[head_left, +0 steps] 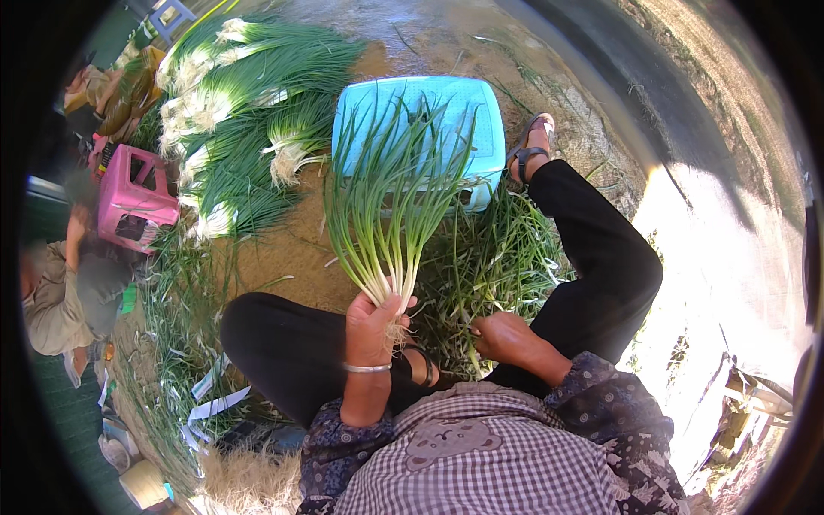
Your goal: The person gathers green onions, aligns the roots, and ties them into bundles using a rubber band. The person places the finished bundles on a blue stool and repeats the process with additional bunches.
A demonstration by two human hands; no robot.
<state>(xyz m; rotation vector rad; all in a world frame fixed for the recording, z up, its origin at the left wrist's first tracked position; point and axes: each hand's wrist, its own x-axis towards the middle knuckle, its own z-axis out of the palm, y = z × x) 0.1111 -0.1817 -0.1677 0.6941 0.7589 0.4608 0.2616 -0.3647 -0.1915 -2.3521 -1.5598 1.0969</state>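
My left hand (374,324) is closed round the white stems of a bunch of green onions (386,232), roots hanging below the fist. The leaves fan away from me over the blue plastic stool (478,112). To the right, my right hand (506,336) is closed low above a heap of stripped onion leaves (506,257), apart from the bunch. Whether its curled fingers pinch a leaf or something else, I cannot make out.
Several bundles of green onions (249,94) lie piled at the far left. Beside them stands a pink plastic stool (137,199). Another person's sleeve (53,305) shows at the left edge. Paper strips (219,403) and a tape roll (146,483) lie nearer me.
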